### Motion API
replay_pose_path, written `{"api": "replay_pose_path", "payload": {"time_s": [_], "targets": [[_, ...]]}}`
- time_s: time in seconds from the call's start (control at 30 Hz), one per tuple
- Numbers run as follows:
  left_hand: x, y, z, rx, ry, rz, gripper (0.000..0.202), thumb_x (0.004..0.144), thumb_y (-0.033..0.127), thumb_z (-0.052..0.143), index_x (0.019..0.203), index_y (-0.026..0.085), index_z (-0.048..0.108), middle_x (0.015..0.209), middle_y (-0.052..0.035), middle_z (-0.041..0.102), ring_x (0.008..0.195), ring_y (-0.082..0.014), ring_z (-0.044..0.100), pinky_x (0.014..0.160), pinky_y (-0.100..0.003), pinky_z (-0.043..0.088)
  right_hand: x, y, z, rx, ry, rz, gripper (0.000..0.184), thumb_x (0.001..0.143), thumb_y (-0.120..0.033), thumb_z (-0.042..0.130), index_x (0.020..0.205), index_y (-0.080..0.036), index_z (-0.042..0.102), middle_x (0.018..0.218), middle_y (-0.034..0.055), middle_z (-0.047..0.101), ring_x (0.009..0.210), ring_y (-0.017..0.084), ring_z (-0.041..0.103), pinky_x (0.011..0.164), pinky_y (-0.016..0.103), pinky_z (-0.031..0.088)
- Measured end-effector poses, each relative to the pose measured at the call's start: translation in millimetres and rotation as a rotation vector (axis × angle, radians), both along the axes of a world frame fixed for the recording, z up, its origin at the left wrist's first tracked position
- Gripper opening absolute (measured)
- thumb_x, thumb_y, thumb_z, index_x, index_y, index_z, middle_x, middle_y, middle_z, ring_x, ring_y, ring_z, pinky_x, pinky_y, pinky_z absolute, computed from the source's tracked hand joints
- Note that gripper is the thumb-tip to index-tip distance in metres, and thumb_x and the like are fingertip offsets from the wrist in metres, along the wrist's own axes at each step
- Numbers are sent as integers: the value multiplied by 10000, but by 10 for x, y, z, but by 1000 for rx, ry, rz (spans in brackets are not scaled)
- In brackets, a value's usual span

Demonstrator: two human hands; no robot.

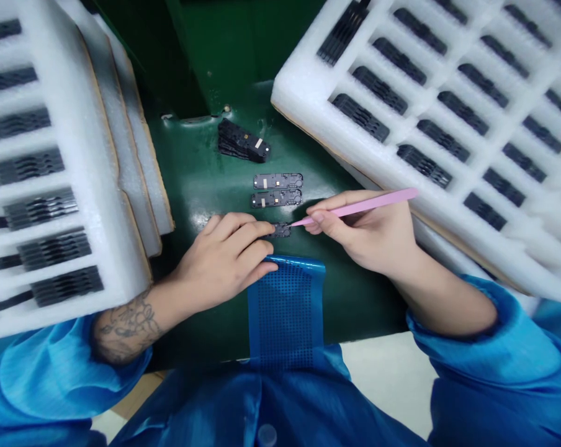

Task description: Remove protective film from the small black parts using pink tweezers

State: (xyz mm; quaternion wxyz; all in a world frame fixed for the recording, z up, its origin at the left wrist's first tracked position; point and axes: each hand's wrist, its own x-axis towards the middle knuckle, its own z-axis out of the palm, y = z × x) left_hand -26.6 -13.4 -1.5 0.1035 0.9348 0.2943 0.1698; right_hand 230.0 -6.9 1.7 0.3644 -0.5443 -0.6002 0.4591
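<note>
My left hand (227, 257) rests on the green mat with its fingertips on the end of a small black module (281, 230). My right hand (350, 230) holds pink tweezers (362, 208), whose tips reach the module's right end. Just above it lie two flat black modules (278, 180) (275, 198) side by side, with gold contacts showing. Farther up is a stack of similar black parts (243, 141) with white labels. Part of the module under my left fingers is hidden.
White foam trays (97, 186) (308, 81) with rows of black parts stand on the left and right, overlapping the green mat (201, 180). A perforated blue strip (285, 310) hangs over the mat's near edge. My blue sleeves lie at both sides.
</note>
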Motion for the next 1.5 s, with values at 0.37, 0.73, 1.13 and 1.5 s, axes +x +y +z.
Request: {"api": "replay_pose_path", "payload": {"time_s": [0.37, 0.73, 1.13, 1.5], "targets": [[-4, -8, 0, -1, 3, -10, 214, 961, 384, 648, 1002, 176, 677, 1272, -36, 702, 1085, -275, 588, 803, -413, 456, -32, 38, 41, -3, -8, -22, 90, 808, -286, 804, 822, -201, 781, 718, 30, 773, 597, 173, 719, 505, 264, 582], [75, -32, 54, 134, 96, -31, 192, 958, 375, 654, 957, 192, 713, 1313, 30, 693, 1057, -277, 579, 773, -404, 399, -57, 63, 53, -44, 32, -44, 61, 818, -242, 779, 777, -199, 764, 661, 12, 753, 566, 152, 710, 508, 243, 598], [51, -29, 17, 112, 15, -44, 203, 942, 361, 680, 993, 164, 681, 1205, -31, 719, 1063, -288, 591, 771, -389, 449, -38, 56, 42, 13, 123, -55, 77, 827, -250, 774, 770, -200, 759, 647, 13, 748, 557, 165, 713, 503, 266, 605], [54, -34, -2, 99, 6, -37, 224, 938, 356, 685, 988, 140, 655, 1186, -41, 721, 1055, -294, 604, 754, -400, 480, -44, 21, 20, 77, 6, -19, 62, 832, -237, 770, 796, -187, 781, 695, 21, 761, 578, 157, 702, 498, 253, 565]]}}
